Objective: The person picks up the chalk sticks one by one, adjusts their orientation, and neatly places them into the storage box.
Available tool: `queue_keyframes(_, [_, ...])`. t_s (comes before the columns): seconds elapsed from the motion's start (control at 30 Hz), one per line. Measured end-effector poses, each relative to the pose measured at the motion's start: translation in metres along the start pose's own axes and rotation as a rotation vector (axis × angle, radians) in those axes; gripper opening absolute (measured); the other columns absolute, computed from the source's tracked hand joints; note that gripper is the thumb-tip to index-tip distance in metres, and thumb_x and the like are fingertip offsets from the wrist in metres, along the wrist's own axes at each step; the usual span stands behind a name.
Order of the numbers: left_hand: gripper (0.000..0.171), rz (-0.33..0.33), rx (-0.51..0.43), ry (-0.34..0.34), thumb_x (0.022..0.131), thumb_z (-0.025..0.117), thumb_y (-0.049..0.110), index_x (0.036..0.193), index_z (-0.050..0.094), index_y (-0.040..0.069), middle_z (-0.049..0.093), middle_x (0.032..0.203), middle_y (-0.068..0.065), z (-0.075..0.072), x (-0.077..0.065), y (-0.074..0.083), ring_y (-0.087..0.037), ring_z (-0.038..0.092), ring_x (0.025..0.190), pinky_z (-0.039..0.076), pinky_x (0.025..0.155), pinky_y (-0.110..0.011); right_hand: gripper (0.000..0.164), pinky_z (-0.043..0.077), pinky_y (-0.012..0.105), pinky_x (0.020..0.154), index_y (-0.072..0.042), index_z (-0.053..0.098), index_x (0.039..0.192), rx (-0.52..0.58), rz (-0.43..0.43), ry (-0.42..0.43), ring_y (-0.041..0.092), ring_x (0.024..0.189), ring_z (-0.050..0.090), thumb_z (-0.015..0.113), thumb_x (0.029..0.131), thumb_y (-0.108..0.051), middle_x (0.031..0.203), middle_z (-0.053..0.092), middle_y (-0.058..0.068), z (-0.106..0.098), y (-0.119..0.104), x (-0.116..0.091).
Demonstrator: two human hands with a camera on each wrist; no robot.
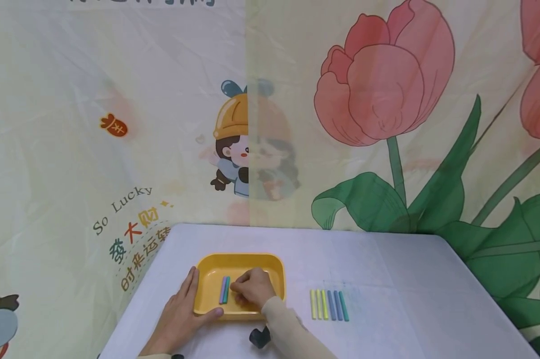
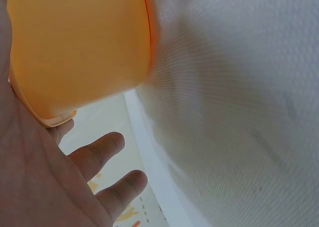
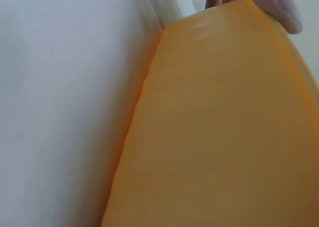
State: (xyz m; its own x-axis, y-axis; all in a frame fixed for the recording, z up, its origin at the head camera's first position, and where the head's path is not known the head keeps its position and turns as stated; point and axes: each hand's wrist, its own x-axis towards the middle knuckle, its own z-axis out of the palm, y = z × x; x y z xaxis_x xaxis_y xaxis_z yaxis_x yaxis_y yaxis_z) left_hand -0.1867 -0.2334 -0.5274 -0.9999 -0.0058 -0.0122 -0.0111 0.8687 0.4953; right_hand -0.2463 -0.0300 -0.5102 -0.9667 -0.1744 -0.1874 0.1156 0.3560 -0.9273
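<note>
A yellow tray (image 1: pixel 276 259) stands on the white-covered table. My left hand (image 1: pixel 180 311) rests against its near left corner, fingers straight along the left side and thumb at the front rim. In the left wrist view two fingers (image 2: pixel 99 154) of that hand extend free of the tray wall (image 2: pixel 79 47). Inside the tray lie a purple stick (image 1: pixel 222 290) and a teal stick (image 1: pixel 226 290), side by side, resembling chalk. My right hand (image 1: pixel 254 288) is just right of them over the tray, fingers bent and fingertips close together. Whether something is between those fingertips cannot be made out.
To the tray's right, several similar sticks lie in a row: yellow ones (image 1: pixel 319 304), blue ones (image 1: pixel 335 305) and a green one (image 1: pixel 344 305). A dark object (image 1: pixel 259 337) shows beside the right sleeve. Behind the table (image 1: pixel 413 289) hangs a printed cloth (image 1: pixel 279 60).
</note>
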Motion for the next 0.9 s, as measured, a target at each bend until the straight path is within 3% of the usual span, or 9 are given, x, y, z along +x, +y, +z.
queue_keyframes(0.3, [0.133, 0.003, 0.008, 0.007, 0.075, 0.060, 0.086, 0.163, 0.000, 0.006, 0.004, 0.169, -0.017, 0.001, -0.001, 0.001, -0.048, 0.035, 0.142, 0.029, 0.114, -0.066, 0.015, 0.057, 0.026, 0.056, -0.009, 0.075, 0.087, -0.085, -0.056, 0.036, 0.014, 0.061, 0.067, 0.083, 0.084, -0.022, 0.069, 0.070, 0.000, -0.009, 0.001, -0.010])
queue_keyframes(0.63, [0.132, 0.018, 0.000, 0.015, 0.076, 0.061, 0.084, 0.163, -0.001, 0.006, 0.004, 0.169, -0.017, 0.001, -0.001, 0.000, -0.050, 0.036, 0.140, 0.030, 0.113, -0.066, 0.017, 0.059, 0.029, 0.057, -0.011, 0.073, 0.091, -0.041, -0.047, 0.033, 0.016, 0.062, 0.068, 0.083, 0.083, -0.022, 0.076, 0.072, 0.000, -0.023, -0.002, -0.026])
queue_keyframes(0.9, [0.133, 0.006, 0.007, 0.006, 0.076, 0.061, 0.085, 0.163, 0.000, 0.006, 0.003, 0.170, -0.016, 0.003, -0.001, 0.000, -0.050, 0.036, 0.140, 0.030, 0.112, -0.067, 0.019, 0.060, 0.030, 0.058, -0.008, 0.072, 0.095, -0.006, -0.094, 0.052, 0.016, 0.064, 0.068, 0.082, 0.085, -0.021, 0.080, 0.069, 0.000, -0.038, -0.006, -0.035])
